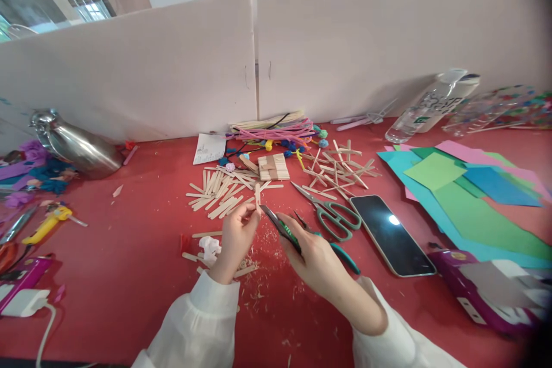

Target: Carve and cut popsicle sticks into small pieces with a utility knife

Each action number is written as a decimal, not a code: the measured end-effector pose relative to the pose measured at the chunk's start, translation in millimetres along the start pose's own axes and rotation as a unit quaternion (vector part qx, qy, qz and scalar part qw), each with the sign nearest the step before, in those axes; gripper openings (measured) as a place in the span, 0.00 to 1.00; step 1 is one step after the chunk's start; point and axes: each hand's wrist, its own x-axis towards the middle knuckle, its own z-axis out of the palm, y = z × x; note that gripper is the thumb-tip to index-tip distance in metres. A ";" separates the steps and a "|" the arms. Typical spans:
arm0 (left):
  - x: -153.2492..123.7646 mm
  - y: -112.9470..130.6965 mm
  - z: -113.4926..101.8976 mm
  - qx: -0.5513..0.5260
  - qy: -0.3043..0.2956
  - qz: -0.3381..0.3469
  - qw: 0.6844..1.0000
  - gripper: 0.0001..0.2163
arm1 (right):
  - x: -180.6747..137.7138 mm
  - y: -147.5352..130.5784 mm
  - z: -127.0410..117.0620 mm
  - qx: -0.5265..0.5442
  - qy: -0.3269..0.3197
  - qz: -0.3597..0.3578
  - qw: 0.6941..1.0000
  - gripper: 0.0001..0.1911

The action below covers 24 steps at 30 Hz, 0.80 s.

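My left hand (235,237) pinches a short wooden craft stick (257,195) upright above the red table (129,276). My right hand (313,253) is closed round a green-handled knife (282,227), its blade tip close to the stick's lower end. Wood shavings (259,287) lie scattered beneath both hands. Just behind them sits a heap of loose craft sticks (218,192) and a small panel of glued sticks (273,167). Both sleeves are white.
Green-handled scissors (332,214) and a phone (390,234) lie right of my hands. Coloured paper sheets (466,190) spread at the right, glued stick crosses (340,169) and pipe cleaners (280,129) behind. A steel kettle (77,146), glue gun (45,227) and charger (23,302) sit left. White partitions (172,63) stand behind.
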 end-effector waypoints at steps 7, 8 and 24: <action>-3.4 -0.8 2.0 0.064 0.012 0.027 0.998 0.09 | -1.6 -1.0 2.6 -0.031 0.010 0.008 0.999 0.23; -4.1 -1.1 2.1 0.081 0.019 0.040 0.996 0.09 | -2.0 -2.4 2.3 -0.031 0.011 0.010 0.999 0.23; -8.3 -0.1 1.7 0.186 0.142 0.225 0.946 0.08 | -6.1 -28.7 3.4 0.458 -0.091 0.244 0.850 0.24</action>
